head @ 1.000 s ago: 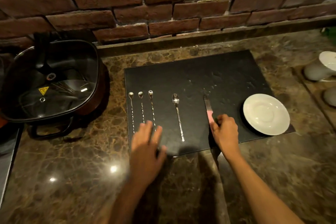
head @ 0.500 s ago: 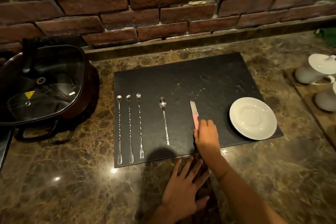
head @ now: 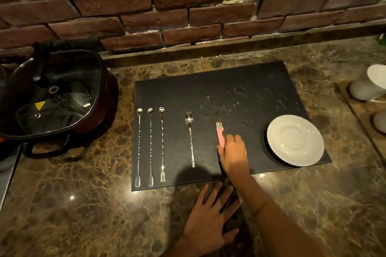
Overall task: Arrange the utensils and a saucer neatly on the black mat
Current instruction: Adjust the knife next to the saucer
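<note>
The pink-handled knife [head: 219, 129] lies on the black mat [head: 229, 89], between the spoon [head: 190, 137] and the white saucer [head: 295, 140] at the mat's right front corner. The right hand [head: 234, 155] covers the handle end; whether the fingers clamp it cannot be told. Three long bar spoons [head: 150, 146] lie parallel at left. The left hand [head: 208, 221] rests flat, fingers spread, on the marble counter [head: 83, 215], as it did half a second ago. A lidded pot [head: 50, 94] stands further left.

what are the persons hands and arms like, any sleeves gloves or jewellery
Both hands are bare: no gloves and no rings that show on the left hand or the right hand. The right forearm is uncovered to the frame edge, with no sleeve or watch. Only the left wrist shows, also bare.
</note>
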`<state>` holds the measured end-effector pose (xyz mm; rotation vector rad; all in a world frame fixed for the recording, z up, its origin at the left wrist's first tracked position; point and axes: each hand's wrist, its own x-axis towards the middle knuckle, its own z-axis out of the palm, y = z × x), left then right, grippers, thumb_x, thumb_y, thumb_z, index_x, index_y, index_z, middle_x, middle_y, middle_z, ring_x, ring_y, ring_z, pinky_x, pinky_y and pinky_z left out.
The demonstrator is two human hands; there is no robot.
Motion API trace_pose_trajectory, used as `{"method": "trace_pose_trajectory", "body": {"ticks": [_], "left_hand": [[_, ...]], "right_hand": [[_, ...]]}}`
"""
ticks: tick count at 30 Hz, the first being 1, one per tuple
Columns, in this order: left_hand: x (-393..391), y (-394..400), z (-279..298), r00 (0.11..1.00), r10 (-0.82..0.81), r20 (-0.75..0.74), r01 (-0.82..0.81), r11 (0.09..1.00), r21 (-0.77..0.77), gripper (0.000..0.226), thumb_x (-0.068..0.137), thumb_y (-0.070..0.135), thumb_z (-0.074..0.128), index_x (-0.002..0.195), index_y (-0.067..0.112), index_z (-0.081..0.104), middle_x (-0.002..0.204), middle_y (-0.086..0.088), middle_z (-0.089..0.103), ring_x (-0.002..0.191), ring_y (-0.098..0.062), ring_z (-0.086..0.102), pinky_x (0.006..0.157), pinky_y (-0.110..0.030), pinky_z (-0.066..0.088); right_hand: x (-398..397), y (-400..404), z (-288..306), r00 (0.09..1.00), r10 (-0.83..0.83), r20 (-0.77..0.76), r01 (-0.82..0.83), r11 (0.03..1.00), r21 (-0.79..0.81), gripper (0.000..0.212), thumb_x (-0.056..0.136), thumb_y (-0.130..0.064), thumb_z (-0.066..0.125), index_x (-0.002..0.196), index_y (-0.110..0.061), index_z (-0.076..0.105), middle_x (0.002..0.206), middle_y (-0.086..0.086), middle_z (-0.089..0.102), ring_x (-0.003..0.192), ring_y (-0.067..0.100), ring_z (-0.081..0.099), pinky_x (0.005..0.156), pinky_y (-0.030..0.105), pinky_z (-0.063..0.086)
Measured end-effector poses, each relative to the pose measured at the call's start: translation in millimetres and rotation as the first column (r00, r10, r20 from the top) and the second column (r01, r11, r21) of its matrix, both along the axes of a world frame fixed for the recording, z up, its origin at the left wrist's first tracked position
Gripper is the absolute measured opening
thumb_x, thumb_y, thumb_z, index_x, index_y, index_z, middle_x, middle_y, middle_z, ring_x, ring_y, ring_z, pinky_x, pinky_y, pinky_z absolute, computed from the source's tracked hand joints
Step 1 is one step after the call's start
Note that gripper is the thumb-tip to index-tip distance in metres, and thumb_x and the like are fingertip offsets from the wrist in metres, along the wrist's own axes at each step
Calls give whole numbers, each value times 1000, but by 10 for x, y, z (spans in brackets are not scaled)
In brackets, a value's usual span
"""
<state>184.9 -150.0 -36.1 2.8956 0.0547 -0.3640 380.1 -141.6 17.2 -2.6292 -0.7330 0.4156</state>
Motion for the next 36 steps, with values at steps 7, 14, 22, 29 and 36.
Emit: {"method": "trace_pose_trajectory", "body": {"ticks": [7,14,22,29,36], "left_hand": [[89,-74,97,992,83,93,-78,995,-56,76,80,69,56,148,36,50,161,0,41,149,-25,35,116,-48,27],[1315,-452,645,728,685,-16,-540,559,-629,43,104,31,51,146,27,53,140,5,59,121,-7,56,107,-22,42],[2286,-617,780,477,757,-446,-575,-115,-810,45,99,6,57,141,21,54,127,-2,63,110,-17,64,79,-26,62],[2389,-608,805,402,789,-464,-481,-250,-841,42,95,-2,57,114,34,65,97,20,71,93,-8,70,62,-18,58],[2608,-127,807,286,845,-451,-474,-284,-833,41,96,-2,59,121,29,66,107,11,68,100,-13,66,69,-30,63]], "right_hand": [[196,-669,318,981,-99,168,23,915,403,14,90,-12,61,90,2,61,81,18,60,72,31,56,68,42,47],[1202,-1817,309,789,-596,-152,605,709,363,21,92,-10,48,103,-5,66,98,15,68,89,30,61,80,37,48],[1439,-1982,125,838,-395,-376,530,754,389,26,92,-5,49,110,-10,66,96,2,68,84,14,62,73,26,49],[1556,-1916,50,821,-417,-391,558,731,393,25,89,-6,52,107,-14,68,86,-1,70,79,14,66,66,31,56],[1827,-1388,109,871,-304,-385,467,755,460,28,89,1,50,110,-6,67,93,5,69,82,16,64,74,28,53]]}}
